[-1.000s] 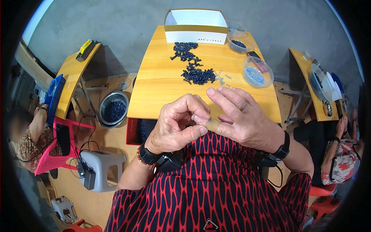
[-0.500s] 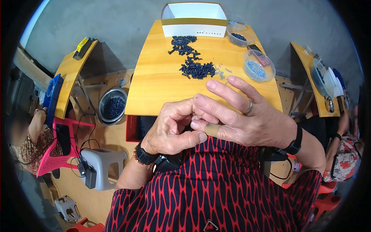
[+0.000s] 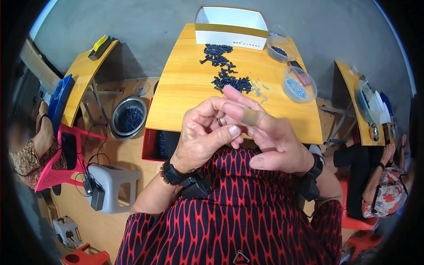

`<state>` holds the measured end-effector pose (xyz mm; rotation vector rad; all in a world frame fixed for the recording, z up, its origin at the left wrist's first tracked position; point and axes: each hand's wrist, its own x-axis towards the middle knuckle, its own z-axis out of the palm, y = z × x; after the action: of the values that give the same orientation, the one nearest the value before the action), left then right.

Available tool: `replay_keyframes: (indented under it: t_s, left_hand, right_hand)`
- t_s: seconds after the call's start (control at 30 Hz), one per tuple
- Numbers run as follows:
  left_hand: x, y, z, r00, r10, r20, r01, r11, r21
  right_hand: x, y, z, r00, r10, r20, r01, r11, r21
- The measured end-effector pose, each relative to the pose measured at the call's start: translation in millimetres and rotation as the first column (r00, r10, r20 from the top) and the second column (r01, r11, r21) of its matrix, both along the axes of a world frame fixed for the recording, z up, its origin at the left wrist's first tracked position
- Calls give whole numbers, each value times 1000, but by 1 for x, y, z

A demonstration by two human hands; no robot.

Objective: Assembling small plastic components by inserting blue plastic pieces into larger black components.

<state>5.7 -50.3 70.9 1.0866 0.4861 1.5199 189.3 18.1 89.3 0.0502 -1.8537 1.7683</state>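
Note:
Both hands meet in front of my chest, over the near edge of the table. My left hand (image 3: 201, 134) is closed, thumb pressed against curled fingers; whatever lies in that pinch, if anything, is too hidden to name. Against it rests my right hand (image 3: 278, 139), its fingers stretched out and its thumb apart. A tan finger wrap (image 3: 251, 117) circles one right finger. Beyond the hands lies a pile of small black tube-like parts (image 3: 232, 82), with small clear pieces (image 3: 260, 90) scattered at its right side.
A white box with a gold rim (image 3: 232, 36) stands at the table's (image 3: 176, 84) far edge. Clear tubs hold black parts (image 3: 279, 51) and bluish pieces (image 3: 296, 88). A metal bowl (image 3: 129, 118) sits on the floor at left, near a grey stool (image 3: 112, 185). People sit at both sides.
My right hand has turned over, bringing its thumb into sight and lowering its back. The left hand stays closed beside it, in nearly the same place.

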Motion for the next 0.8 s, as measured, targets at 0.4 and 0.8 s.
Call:
replay_keyframes:
  t_s: [0.4,0.8]
  left_hand:
    - [5,13,-17,982,179,-63,-189,955,-231]
    - [6,20,-32,967,221,-126,-251,911,-328]
  right_hand:
    - [-23,-10,-19,996,-71,-61,37,900,-434]
    - [-26,-3,-39,997,-70,-32,34,779,-626]
